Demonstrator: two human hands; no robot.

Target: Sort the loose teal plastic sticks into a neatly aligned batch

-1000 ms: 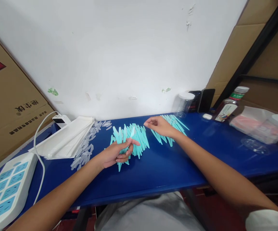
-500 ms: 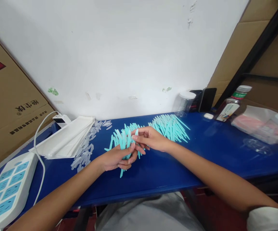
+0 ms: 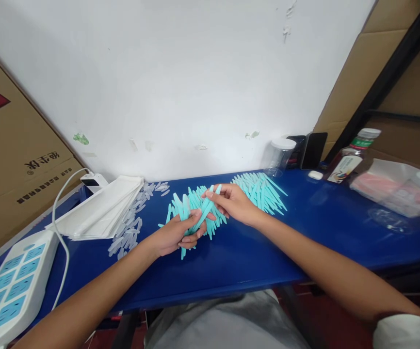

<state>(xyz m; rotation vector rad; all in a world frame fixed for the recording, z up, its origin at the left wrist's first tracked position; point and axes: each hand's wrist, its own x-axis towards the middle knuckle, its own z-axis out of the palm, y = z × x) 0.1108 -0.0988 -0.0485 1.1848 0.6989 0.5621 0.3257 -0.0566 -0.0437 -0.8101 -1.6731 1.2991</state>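
Note:
My left hand [image 3: 175, 235] is curled around a fanned bundle of teal plastic sticks [image 3: 186, 211] held just above the blue table [image 3: 253, 261]. My right hand [image 3: 232, 201] pinches one teal stick [image 3: 207, 208] at its upper end, and the stick slants down into the bundle by my left thumb. Behind my right hand a loose pile of teal sticks [image 3: 264, 191] lies on the table.
A stack of white paper bags [image 3: 101, 211] and scattered clear plastic caps [image 3: 130, 228] lie at the left. A white power strip [image 3: 9, 286] with its cable sits at the near left. At the back right stand a clear jar [image 3: 277, 157], a dark phone [image 3: 314, 150], a bottle [image 3: 350, 155] and plastic packets [image 3: 392, 189].
My right hand came back from the loose pile at the right with a single teal stick and brought it to the bundle in my left hand. The left hand stayed nearly still.

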